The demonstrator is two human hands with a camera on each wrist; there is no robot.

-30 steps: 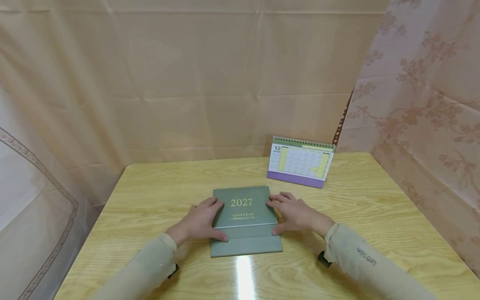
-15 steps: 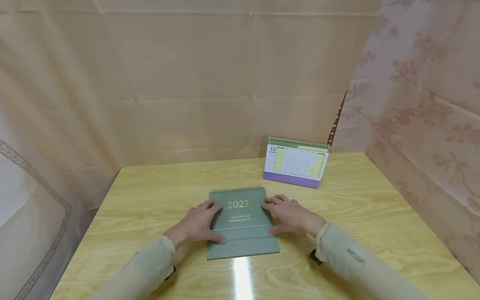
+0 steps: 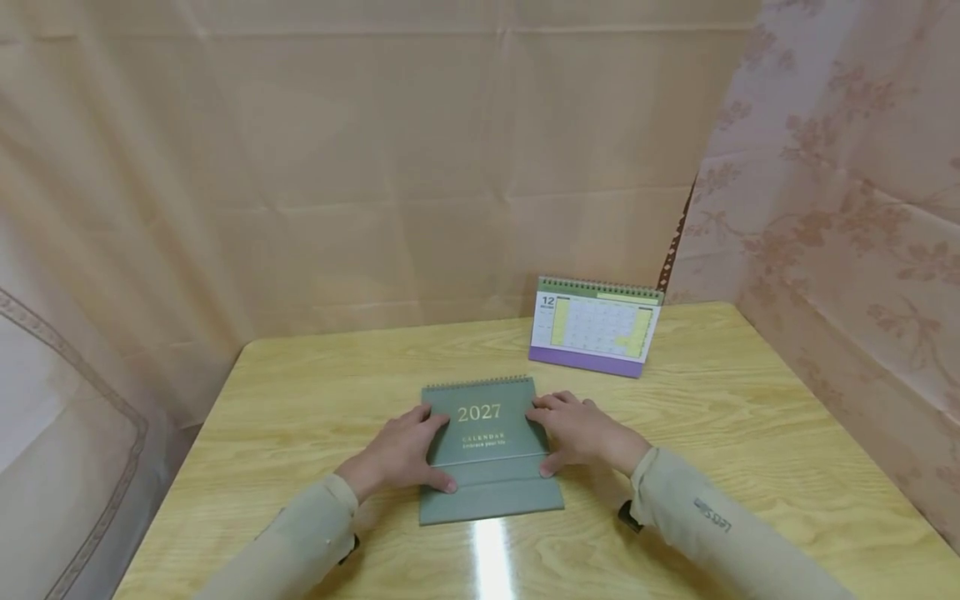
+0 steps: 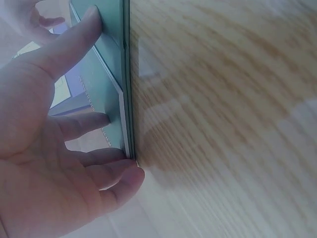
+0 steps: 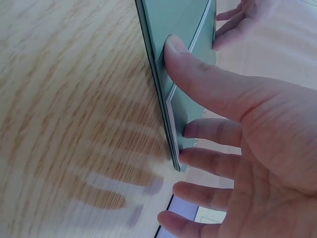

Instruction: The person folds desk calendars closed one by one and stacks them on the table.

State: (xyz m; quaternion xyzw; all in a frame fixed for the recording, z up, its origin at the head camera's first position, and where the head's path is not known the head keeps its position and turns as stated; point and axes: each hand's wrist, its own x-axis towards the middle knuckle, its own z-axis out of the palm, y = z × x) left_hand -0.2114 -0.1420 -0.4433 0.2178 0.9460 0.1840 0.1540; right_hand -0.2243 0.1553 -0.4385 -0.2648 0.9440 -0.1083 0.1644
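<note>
A green desk calendar (image 3: 483, 433) with gold "2027" lettering lies folded flat on the table, its spiral binding at the far edge. My left hand (image 3: 401, 450) rests at its left side; in the left wrist view the thumb (image 4: 81, 37) presses the lower flap and the index finger touches the cover. The other fingers of that hand are at the calendar's edge. On the right side my right hand (image 3: 585, 433) rests likewise, thumb (image 5: 181, 52) on the flap and two fingertips at the cover. Its two outer fingers extend past the calendar without touching it.
A second desk calendar (image 3: 596, 325), white and yellow with a purple base, stands upright at the back right of the wooden table (image 3: 300, 375). A beige curtain (image 3: 375, 167) hangs behind the table, and a floral cloth (image 3: 847, 208) hangs on the right.
The view shifted slightly, with the table edges moving a little left in the frame. Both hands stay in the same pose on the green calendar.
</note>
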